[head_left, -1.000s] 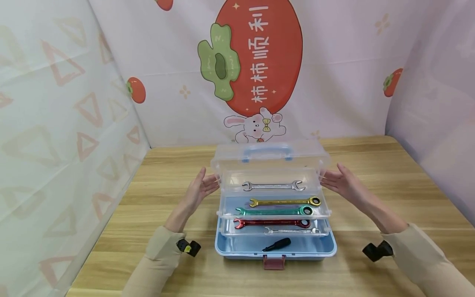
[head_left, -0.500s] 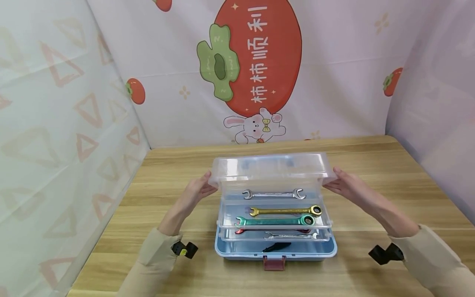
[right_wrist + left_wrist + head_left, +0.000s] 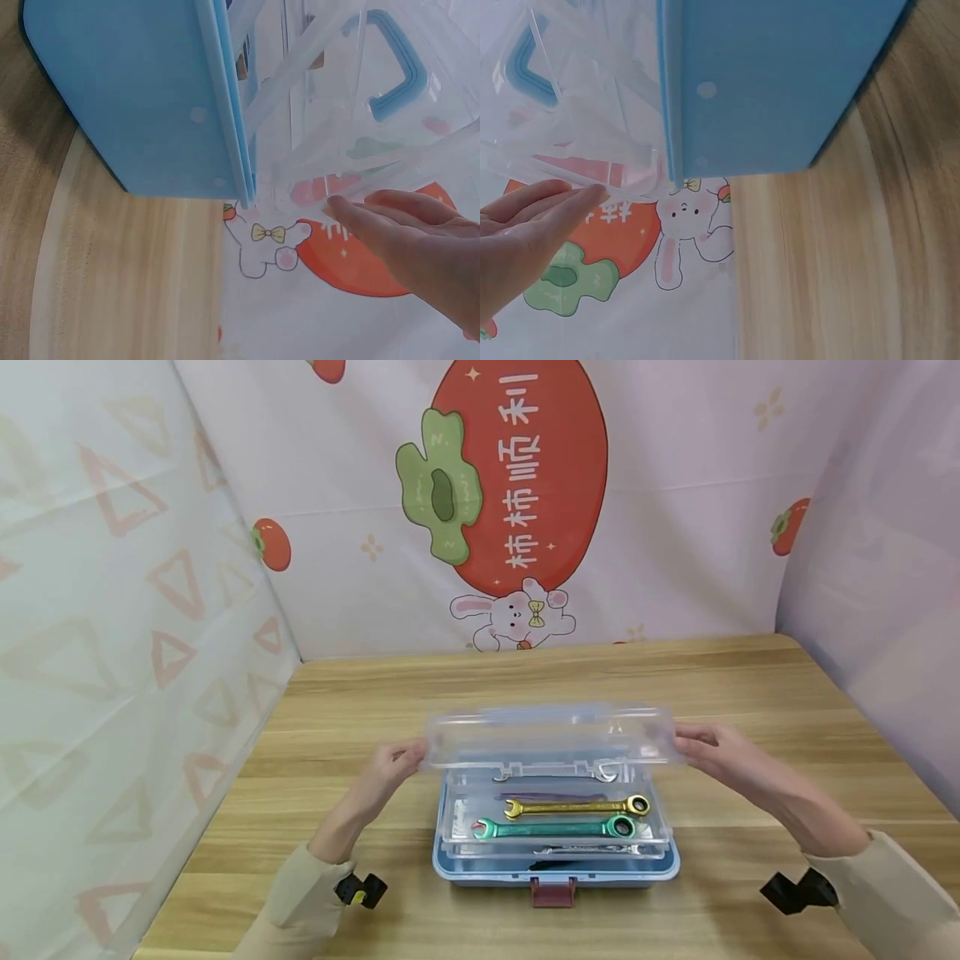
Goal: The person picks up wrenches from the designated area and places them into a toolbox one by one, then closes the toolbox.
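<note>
A blue toolbox (image 3: 465, 871) stands on the table. Its clear lid (image 3: 555, 735) is tilted partway down over the raised clear trays (image 3: 453, 814). My left hand (image 3: 386, 772) holds the lid's left end, thumb close to the fingers. At the lid's right end my right hand (image 3: 723, 756) has a like hold; both wrist views show long, fairly straight fingertips right at the rim. On the trays lie a green wrench (image 3: 555, 829), a gold wrench (image 3: 573, 807) and silver wrenches. A dark tool in the bottom is mostly hidden.
A red-brown latch (image 3: 552, 892) hangs from the box's front edge. The wooden table (image 3: 352, 685) extends around the box. Printed cloth (image 3: 697, 543) walls in the back and both sides. A black camera (image 3: 798, 892) sits on each wrist.
The lid has swung forward and down from nearly upright. Both hands closed in on its ends and moved down with it. The trays have sunk lower, covering the red wrench and most of the dark tool.
</note>
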The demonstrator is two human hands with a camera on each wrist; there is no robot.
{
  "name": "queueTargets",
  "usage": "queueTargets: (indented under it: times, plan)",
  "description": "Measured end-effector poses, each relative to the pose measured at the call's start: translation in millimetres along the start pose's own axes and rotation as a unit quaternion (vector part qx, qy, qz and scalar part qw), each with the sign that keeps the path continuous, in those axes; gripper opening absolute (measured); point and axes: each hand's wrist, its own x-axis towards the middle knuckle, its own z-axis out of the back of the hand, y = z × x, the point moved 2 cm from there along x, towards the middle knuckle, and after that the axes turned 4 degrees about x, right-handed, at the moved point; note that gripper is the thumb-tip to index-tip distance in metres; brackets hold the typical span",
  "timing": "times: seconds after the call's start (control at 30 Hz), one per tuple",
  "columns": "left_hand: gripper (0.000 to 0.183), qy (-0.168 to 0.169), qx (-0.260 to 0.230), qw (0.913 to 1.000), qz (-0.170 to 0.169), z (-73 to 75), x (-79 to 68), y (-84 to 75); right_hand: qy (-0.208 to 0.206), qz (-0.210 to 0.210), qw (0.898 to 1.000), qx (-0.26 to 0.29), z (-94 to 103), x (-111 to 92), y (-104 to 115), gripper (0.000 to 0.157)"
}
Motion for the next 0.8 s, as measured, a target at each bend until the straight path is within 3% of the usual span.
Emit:
queueTargets:
  times: [0.1,0.23,0.43,0.57,0.8]
  plan:
    - [0.053,-0.004,0.028,0.9996,-0.009,-0.9,-4.6,5.0,-0.007,-0.001,1.000,-0.028,-1.7,-3.9,-1.4,0.049]
    - [0.050,0.001,0.051,0.9986,-0.016,-1.8,-10.9,11.0,0.012,-0.002,1.000,-0.010,-2.5,-7.3,-4.5,0.053]
    - [0.051,0.026,0.025,0.9975,-0.061,-5.4,-18.0,17.1,0.025,-0.001,0.999,0.031,-6.6,-12.8,-7.4,0.061]
    - [0.058,0.037,0.009,0.9968,-0.070,-7.6,-22.3,20.3,0.028,0.016,0.998,0.055,-11.0,-15.4,-8.6,0.064]
    - [0.065,0.056,-0.001,0.9953,-0.079,-9.2,-28.3,24.7,0.042,0.036,0.998,0.029,-15.5,-22.5,-13.8,0.070]
